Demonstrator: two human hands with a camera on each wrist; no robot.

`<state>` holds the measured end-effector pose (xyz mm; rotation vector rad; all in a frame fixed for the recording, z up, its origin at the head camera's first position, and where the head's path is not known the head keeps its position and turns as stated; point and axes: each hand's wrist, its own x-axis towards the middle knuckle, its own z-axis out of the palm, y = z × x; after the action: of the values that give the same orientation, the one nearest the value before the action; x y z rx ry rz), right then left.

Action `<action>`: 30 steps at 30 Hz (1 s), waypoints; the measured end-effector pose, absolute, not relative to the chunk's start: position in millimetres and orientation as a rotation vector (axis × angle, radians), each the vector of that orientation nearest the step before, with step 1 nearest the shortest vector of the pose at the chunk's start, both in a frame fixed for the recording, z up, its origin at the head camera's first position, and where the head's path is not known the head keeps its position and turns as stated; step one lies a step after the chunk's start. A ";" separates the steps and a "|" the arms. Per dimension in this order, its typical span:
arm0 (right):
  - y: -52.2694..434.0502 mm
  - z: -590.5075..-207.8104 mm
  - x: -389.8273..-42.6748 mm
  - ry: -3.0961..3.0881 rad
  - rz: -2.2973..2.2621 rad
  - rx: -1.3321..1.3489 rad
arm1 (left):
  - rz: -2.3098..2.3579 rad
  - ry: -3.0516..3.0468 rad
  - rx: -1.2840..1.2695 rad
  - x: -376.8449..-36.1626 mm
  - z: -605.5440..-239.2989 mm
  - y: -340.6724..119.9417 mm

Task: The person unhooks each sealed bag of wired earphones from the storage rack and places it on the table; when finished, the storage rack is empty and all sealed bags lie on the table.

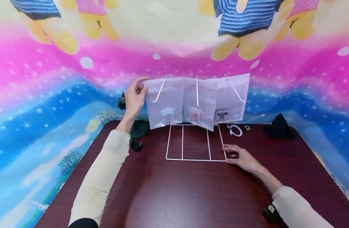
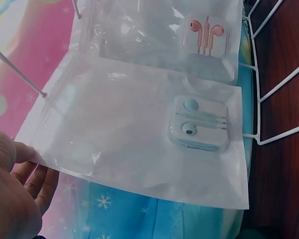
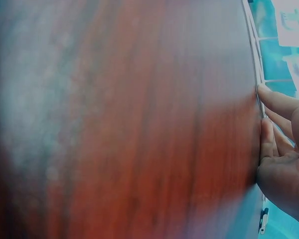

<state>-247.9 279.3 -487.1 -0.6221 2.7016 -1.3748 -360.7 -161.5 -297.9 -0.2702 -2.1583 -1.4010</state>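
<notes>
A white wire display rack (image 1: 195, 160) stands on the table, with three translucent zip bags hung from its prongs. My left hand (image 1: 135, 98) pinches the upper left corner of the left bag (image 1: 168, 101). Inside this bag sit white wired earphones (image 2: 199, 123) in a clear case. The middle bag (image 1: 201, 98) holds pink earphones (image 2: 207, 36), and the right bag (image 1: 234, 95) holds dark earphones (image 1: 221, 114). At the rack's front right corner, my right hand (image 1: 243, 159) holds the base wire between thumb and fingers.
Behind the rack's right side lie a coiled white cable (image 1: 235, 130) and a small dark item with a white ring (image 1: 247, 128). A black stand (image 1: 279, 127) is at the back right. A dark green round base (image 1: 139, 129) stands behind my left forearm. A patterned cloth surrounds the table.
</notes>
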 end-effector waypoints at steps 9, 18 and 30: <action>278.8 -487.6 -247.9 2.719 -1.358 -0.614 | -1.398 -2.144 -0.291 -348.6 -299.2 -163.9; 279.3 -488.2 -248.4 2.714 -1.382 -0.618 | -1.388 -2.126 -0.328 -335.5 -297.6 -165.6; 280.0 -488.3 -247.0 2.709 -1.393 -0.609 | -1.435 -2.094 -0.320 -308.3 -289.5 -166.9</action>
<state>-247.0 280.0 -488.3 -0.6085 2.7094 -1.3928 -308.3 -166.9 -289.5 -0.3202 -2.0944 -1.4355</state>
